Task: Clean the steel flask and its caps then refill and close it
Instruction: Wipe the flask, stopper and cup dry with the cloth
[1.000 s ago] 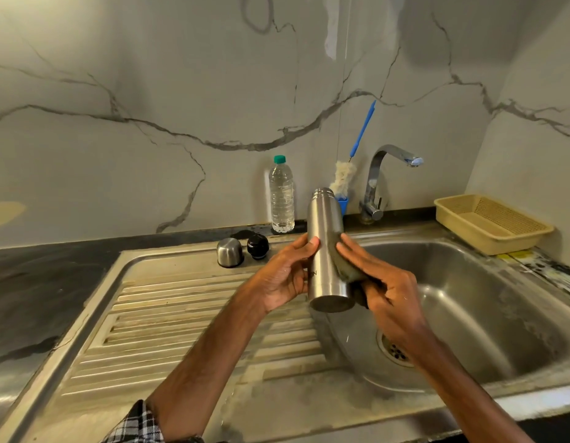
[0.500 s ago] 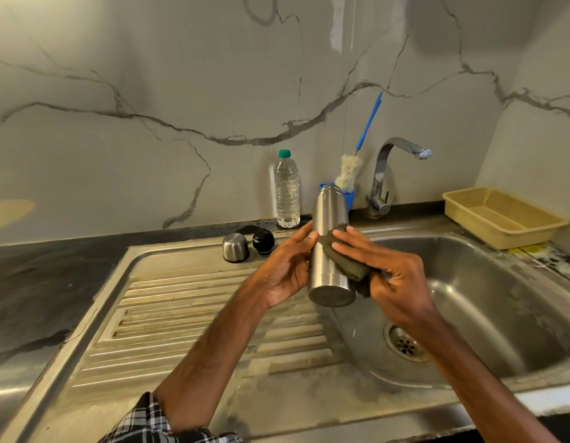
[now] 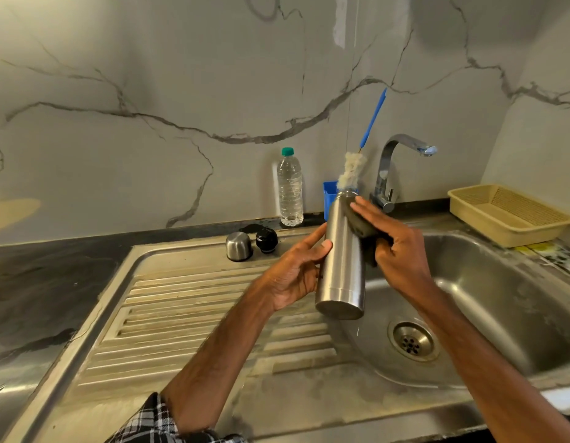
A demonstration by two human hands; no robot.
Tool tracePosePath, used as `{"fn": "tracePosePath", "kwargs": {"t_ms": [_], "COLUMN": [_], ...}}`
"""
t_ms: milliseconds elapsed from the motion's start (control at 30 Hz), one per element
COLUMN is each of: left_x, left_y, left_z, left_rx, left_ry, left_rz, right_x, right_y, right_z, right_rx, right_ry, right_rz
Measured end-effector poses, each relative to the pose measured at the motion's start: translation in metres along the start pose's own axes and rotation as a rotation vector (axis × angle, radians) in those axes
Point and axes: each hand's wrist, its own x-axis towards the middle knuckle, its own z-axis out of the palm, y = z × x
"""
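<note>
Two hands on the steel flask (image 3: 341,254) over the sink (image 3: 501,282): left hand (image 3: 296,273) grasping it, right hand (image 3: 395,247) pressing a dark scrub pad (image 3: 362,225); wet steel could slip and dent.

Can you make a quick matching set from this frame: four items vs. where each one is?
Items:
1. steel flask
2. steel cap
3. plastic water bottle
4. yellow basket

Places:
A. on the counter at the far right, beside the sink basin
B. upright against the wall, behind the two caps
C. held in the left hand over the sink, with the right hand pressing a dark scrub pad on it
D. on the top of the drainboard, next to the black cap

Pairs: 1-C, 2-D, 3-B, 4-A
</note>
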Motion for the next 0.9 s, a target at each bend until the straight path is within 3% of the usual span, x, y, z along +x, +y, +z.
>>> {"fn": "tracePosePath", "kwargs": {"t_ms": [100,233,333,500,700,900], "left_x": [0.000,-0.002,-0.005,-0.003,-0.004,-0.010], "left_y": [0.003,0.004,0.005,0.004,0.002,0.007], "left_z": [0.003,-0.001,0.000,0.004,0.002,0.008], "left_rx": [-0.017,-0.085,-0.051,0.040,-0.006,-0.031], "left_ry": [0.023,0.055,0.034,-0.006,0.053,0.035], "left_rz": [0.005,0.029,0.013,-0.027,-0.019,-0.103], "right_x": [0.004,-0.013,-0.003,0.018,0.001,0.013], "right_y": [0.004,0.002,0.002,0.010,0.007,0.012], "right_z": [0.001,0.005,0.004,0.003,0.005,0.003], "right_rx": [-0.018,0.008,-0.021,-0.044,-0.037,-0.017], "right_ry": [0.056,-0.053,-0.055,0.006,-0.078,0.027], "right_rz": [0.099,-0.087,-0.122,0.057,-0.116,0.138]}}
